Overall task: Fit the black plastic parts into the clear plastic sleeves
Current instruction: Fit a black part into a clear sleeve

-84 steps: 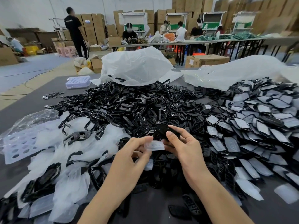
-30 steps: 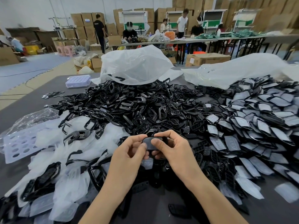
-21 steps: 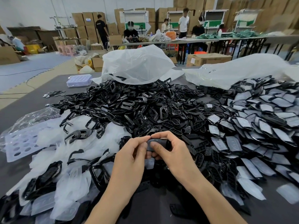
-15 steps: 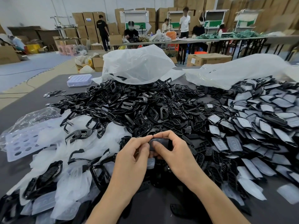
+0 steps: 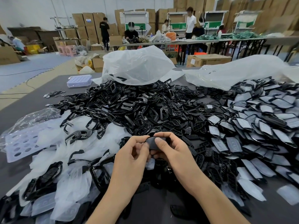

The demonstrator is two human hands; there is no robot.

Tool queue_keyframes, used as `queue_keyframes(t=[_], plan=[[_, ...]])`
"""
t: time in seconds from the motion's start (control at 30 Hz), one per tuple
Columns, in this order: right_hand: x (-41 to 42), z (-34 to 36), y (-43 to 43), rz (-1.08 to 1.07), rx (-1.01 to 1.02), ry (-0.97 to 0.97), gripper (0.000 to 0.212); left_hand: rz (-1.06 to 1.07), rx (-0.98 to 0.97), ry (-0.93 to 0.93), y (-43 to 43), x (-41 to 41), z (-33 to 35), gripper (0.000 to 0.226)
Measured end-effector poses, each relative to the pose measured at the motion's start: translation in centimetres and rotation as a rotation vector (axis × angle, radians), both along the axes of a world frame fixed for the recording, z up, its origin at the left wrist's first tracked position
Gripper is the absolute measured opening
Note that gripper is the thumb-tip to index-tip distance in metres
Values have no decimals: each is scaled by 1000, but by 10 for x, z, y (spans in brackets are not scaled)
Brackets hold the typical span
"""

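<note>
Black plastic part (image 5: 152, 142): one, held up above the near middle of the worktop (image 5: 32, 101), over the heap. Its face looks greyish, as if under film; how far a sleeve covers it cannot be told.

Far left: one perforated tray (image 5: 21, 143) lying flat, partly under crumpled clear film. Just right of it, a heap of empty clear sleeves (image 5: 69, 167), too many to count, with a few black frames mixed in. Further back on the left, a small scatter of metal pieces (image 5: 54, 94) and a second tray, lavender (image 5: 79, 80).

Centre: a large heap of loose black parts (image 5: 129, 107), uncountable, running from the near edge to the back.

Left grip (image 5: 131, 157): thumb and forefinger pinch the left end of the held part. Right grip (image 5: 173, 152): thumb pressed on the part's near face, forefinger curled over its top edge. So the part sits between the two, touching both, at fingertip level. One loose clear sleeve (image 5: 150, 164) shows just below the hands.

Back: two big pale plastic bags, one in the centre (image 5: 137, 65), one to the right (image 5: 234, 70).

Right: a heap of sleeved parts (image 5: 258, 126), overlapping like scales, too many to count.
</note>
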State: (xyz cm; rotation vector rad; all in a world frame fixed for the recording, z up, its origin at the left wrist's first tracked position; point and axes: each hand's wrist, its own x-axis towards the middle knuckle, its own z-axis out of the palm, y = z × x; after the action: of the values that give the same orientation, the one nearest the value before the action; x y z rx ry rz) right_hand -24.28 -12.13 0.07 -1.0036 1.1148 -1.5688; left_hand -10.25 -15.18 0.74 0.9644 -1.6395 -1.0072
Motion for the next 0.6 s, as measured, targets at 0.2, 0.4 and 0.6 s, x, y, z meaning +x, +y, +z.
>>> queue_keyframes(t=[0.2,0.4,0.6], plan=[[1,1,-3,57,14,-110,9,-44,-39,-5,2,2,-4,29],[-3,1,-2,103,18,-90,15,-33,-134,-72,1,3,-3,41],[-5,2,1,132,19,1,6,-48,-222,-118,2,7,-1,44]])
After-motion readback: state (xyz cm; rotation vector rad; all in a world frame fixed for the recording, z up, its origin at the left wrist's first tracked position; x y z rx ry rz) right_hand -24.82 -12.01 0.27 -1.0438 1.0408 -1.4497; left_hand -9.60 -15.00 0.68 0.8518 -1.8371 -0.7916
